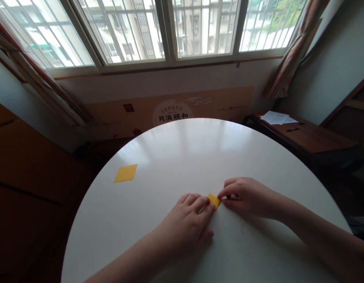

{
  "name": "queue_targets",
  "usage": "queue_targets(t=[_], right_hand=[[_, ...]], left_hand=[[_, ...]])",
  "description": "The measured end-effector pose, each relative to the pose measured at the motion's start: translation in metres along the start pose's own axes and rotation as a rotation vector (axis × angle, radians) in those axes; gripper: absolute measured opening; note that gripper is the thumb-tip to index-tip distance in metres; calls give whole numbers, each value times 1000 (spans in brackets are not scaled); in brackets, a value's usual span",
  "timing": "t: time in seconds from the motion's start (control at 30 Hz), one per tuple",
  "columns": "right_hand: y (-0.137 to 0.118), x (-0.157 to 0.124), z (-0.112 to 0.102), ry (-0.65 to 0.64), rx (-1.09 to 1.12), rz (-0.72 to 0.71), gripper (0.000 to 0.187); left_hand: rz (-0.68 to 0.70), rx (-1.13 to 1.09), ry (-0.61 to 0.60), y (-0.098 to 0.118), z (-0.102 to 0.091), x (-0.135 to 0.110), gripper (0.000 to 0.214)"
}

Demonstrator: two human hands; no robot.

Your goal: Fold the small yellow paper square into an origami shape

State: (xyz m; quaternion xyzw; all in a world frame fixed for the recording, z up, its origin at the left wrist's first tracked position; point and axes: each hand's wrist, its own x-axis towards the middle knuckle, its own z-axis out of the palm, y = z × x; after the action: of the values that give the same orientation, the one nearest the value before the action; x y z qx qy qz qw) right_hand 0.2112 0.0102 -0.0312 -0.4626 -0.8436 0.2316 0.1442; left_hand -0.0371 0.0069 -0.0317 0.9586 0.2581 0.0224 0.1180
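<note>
A small folded piece of yellow paper (214, 201) lies on the white round table (182, 157) between my two hands. My left hand (190, 217) presses its left and lower edges against the tabletop with bent fingers, and its thumb is tucked lower down. From the right, my right hand (247, 196) pinches the paper's right corner between thumb and index finger, with the other fingers curled. Part of the folded paper is hidden under my left fingertips. A flat square sheet of yellow paper (125, 173) rests apart on the table's left side.
Beyond the table's far edge, a long printed cardboard panel (111, 118) leans below the barred windows (167, 31). White papers (278, 117) and a small dark object (293, 129) lie on a wooden side table (320, 135) at right. A wooden cabinet (28, 165) stands at left.
</note>
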Motion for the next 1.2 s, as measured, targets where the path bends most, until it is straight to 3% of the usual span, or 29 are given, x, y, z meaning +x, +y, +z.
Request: queue_targets(t=[0.33,0.83,1.03,1.2], right_hand=[[-5,0,11,105,-89,81,20],[-4,1,11,87,-60,62,18],[-3,0,11,135,-58,75,20],[-2,-2,9,92,-51,63,19]], left_hand=[[-9,25,7,5,1,1,48],[8,-46,10,2,-2,-1,48],[26,-58,28,-2,-4,-1,37],[61,-66,65,-6,-3,0,19]])
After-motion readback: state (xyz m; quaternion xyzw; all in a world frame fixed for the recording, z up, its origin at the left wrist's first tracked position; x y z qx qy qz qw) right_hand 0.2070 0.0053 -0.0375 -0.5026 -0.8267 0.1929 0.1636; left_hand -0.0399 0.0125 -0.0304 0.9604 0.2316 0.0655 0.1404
